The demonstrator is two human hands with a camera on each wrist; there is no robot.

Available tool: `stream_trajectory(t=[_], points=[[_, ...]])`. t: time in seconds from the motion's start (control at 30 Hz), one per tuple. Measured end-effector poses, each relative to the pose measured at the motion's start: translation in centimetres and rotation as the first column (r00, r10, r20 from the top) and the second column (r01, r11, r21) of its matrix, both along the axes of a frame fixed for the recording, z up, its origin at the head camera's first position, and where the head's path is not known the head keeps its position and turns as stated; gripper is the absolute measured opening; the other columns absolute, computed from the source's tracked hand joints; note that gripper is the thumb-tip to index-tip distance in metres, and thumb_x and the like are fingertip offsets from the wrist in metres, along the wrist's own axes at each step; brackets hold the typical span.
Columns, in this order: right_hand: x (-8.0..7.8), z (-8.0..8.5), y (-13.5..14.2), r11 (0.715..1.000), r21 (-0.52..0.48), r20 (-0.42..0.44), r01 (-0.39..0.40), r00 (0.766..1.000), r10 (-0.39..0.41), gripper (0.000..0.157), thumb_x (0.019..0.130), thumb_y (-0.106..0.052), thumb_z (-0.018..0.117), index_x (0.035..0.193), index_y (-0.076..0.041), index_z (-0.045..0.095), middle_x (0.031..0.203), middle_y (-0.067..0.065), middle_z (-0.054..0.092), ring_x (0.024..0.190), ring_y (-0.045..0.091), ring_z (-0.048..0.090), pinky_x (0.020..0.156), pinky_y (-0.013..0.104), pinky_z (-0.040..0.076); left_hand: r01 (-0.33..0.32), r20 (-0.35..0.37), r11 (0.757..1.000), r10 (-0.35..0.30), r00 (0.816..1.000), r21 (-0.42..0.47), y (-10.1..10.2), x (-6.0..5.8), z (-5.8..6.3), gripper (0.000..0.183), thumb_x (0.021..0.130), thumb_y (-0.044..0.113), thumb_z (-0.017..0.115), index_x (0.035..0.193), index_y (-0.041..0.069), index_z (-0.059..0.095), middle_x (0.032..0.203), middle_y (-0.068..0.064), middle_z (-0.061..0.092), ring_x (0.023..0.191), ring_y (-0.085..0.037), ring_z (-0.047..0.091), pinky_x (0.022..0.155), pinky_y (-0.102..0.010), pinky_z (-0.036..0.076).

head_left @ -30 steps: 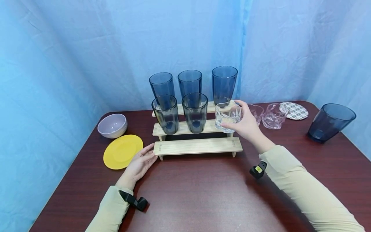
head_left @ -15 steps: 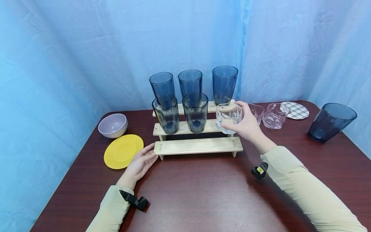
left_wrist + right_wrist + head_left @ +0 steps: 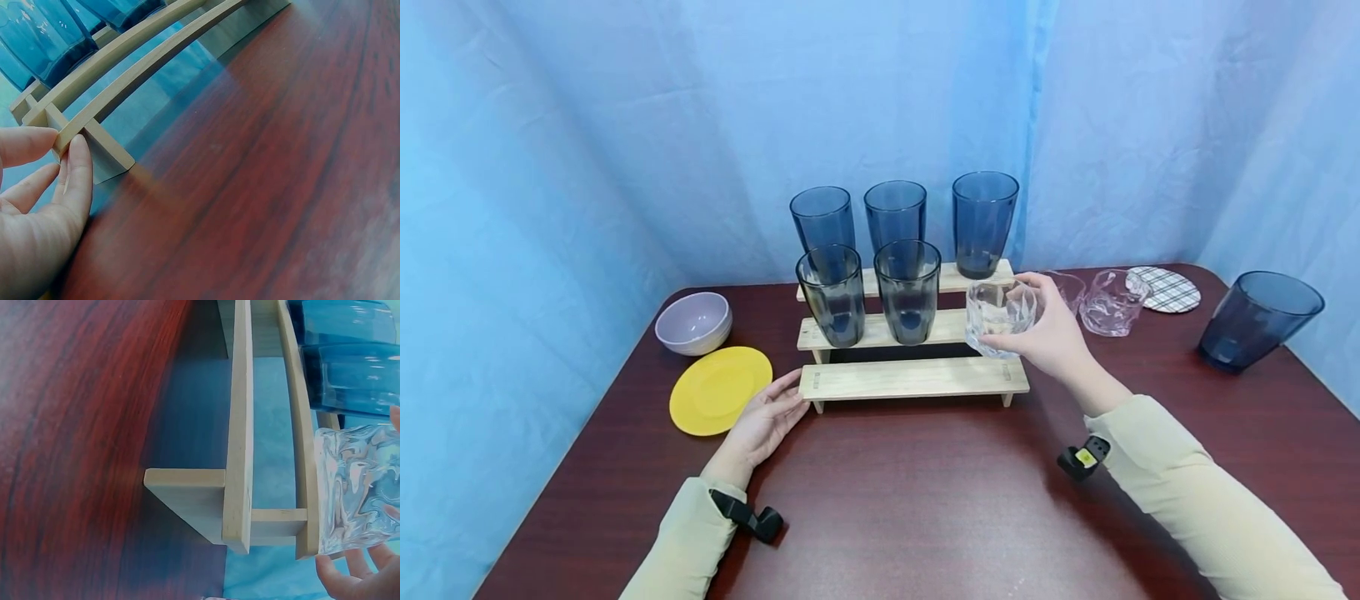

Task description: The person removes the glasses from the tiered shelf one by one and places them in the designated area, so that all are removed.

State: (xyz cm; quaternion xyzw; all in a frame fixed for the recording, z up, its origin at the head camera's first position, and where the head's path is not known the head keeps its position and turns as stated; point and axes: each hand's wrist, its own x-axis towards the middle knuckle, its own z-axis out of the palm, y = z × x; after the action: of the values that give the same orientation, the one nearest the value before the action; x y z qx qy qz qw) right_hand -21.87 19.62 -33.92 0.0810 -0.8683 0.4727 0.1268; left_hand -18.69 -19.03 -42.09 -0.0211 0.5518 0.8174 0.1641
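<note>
Thumb and fingers of my left hand [image 3: 760, 429] pinch the left end of the lowest step of a wooden three-step rack [image 3: 910, 379]; the left wrist view shows the thumb above the plank and fingers [image 3: 78, 172] below. My right hand [image 3: 1060, 333] grips a clear rippled glass tumbler [image 3: 988, 312] upright at the right end of the middle step. In the right wrist view the tumbler's base [image 3: 322, 494] is right at that plank's top. Left of it on the same step stand two tall blue-grey glasses [image 3: 906, 300]. Three more, one a blue glass [image 3: 985, 221], stand on the top step.
Behind my right hand, pinkish clear tumblers [image 3: 1112, 304] stand near a checked round mat [image 3: 1168, 289]. Another blue glass [image 3: 1255, 321] leans at the far right. A yellow plate [image 3: 718, 392] and a lilac bowl [image 3: 692, 323] are on the left. Blue curtains [image 3: 880, 92] close off the back.
My right hand and the clear tumbler have moved slightly right and toward me, over the right end of the middle step. My left hand stays on the rack.
</note>
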Motion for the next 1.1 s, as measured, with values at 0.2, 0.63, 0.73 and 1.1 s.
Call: stream_trajectory(t=[0.2,0.63,0.73,1.1], points=[[0.7,0.2,0.1,1.000,0.014,-0.021,0.010,1.000,-0.010,0.091,0.060,-0.016,0.090,0.134,-0.006,0.038,0.117,0.016,0.056,0.110,0.030,0.050,0.094,0.048,0.040,0.000,0.002,1.000,0.000,1.000,0.003,0.0,0.1,0.1,0.059,0.097,-0.008,0.035,0.151,0.000,0.011,0.104,0.001,0.054,0.093,-0.002,0.060,0.085,-0.015,0.049],[1.5,0.4,0.8,1.000,0.000,-0.045,0.022,0.999,-0.022,0.088,0.061,-0.012,0.089,0.133,-0.007,0.039,0.115,0.014,0.057,0.105,0.024,0.053,0.088,0.025,0.041,-0.004,0.002,1.000,0.004,1.000,0.009,0.0,0.0,-0.1,0.059,0.096,-0.008,0.036,0.151,0.000,0.013,0.104,0.001,0.055,0.091,-0.003,0.061,0.084,-0.015,0.050],[1.5,0.8,1.1,1.000,-0.004,-0.048,0.026,0.999,-0.026,0.089,0.061,-0.012,0.089,0.134,-0.006,0.038,0.116,0.015,0.057,0.107,0.026,0.052,0.091,0.034,0.042,-0.002,0.002,1.000,0.001,1.000,0.015,0.0,-0.1,-0.1,0.060,0.096,-0.008,0.036,0.151,0.000,0.012,0.103,0.001,0.055,0.090,-0.003,0.061,0.084,-0.015,0.050],[2.1,1.7,3.0,0.993,0.010,-0.016,0.114,0.993,-0.114,0.093,0.061,-0.020,0.090,0.136,-0.009,0.036,0.117,0.012,0.054,0.117,0.027,0.045,0.097,0.049,0.035,0.005,0.001,1.000,-0.005,1.000,0.003,-0.1,0.0,-0.1,0.060,0.097,-0.007,0.036,0.151,0.000,0.012,0.105,0.001,0.055,0.092,-0.003,0.060,0.084,-0.015,0.049]])
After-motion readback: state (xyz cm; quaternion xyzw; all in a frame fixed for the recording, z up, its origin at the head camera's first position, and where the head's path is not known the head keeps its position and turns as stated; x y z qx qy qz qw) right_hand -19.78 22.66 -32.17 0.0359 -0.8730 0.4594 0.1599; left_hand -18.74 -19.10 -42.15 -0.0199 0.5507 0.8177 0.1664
